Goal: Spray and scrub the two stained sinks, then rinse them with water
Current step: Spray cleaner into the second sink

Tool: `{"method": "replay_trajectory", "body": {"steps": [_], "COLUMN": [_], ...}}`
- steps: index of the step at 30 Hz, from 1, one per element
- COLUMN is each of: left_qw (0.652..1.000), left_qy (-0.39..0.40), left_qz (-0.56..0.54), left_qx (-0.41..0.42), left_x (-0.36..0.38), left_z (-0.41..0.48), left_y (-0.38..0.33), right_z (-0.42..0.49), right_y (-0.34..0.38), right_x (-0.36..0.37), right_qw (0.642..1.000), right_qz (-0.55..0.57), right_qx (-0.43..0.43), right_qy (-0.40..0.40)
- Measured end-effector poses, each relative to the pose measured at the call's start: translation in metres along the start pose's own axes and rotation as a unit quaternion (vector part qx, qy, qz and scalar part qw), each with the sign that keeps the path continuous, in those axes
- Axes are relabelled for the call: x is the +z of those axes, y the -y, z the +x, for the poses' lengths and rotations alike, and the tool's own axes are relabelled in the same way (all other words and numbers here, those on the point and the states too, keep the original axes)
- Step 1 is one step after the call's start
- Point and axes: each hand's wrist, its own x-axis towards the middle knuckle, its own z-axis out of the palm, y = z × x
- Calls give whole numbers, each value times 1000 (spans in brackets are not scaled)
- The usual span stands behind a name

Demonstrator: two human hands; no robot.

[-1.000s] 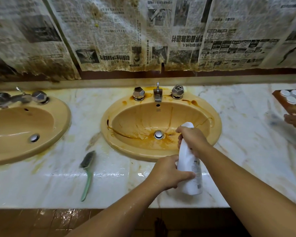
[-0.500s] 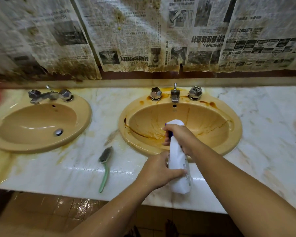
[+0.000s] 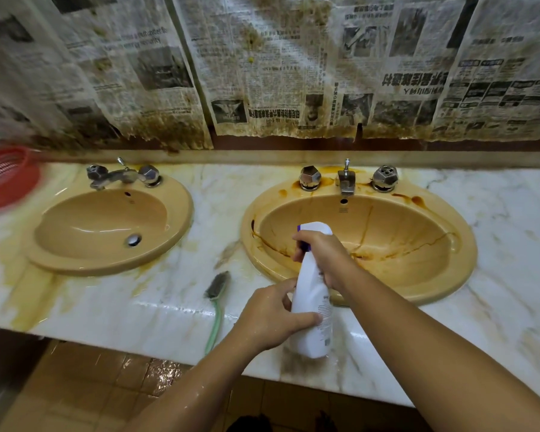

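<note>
Nearest, the left hand point(image 3: 268, 316) wraps the lower body of the white spray bottle point(image 3: 312, 307), tilted on or just above the bench point(image 3: 138, 310) (contact is hard to tell). The right hand point(image 3: 321, 260) clasps its neck, fingers at the trigger. A green-handled brush point(image 3: 215, 294) lies at the bottle's 9 o'clock. Beyond, at 1 o'clock, the right sink point(image 3: 402, 232) carries brown streaks; the left sink point(image 3: 100, 226), at 10 o'clock, looks cleaner. The risk: wet hands slipping on the bottle, or a nozzle aimed between the basins, so the spray lands on bench rather than stains.
</note>
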Motion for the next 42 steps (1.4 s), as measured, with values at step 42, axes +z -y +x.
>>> {"method": "replay_trajectory", "body": {"steps": [42], "left_qw": [981], "left_qy": [55], "left_qz": [40], "left_qx": [182], "left_x": [-108], "left_z": [133], "left_y": [34], "right_z": [48], "right_y": [77], "right_x": [57], "right_qw": [937], "right_qz": [87], "right_qx": [-99], "right_qy": [-324]}}
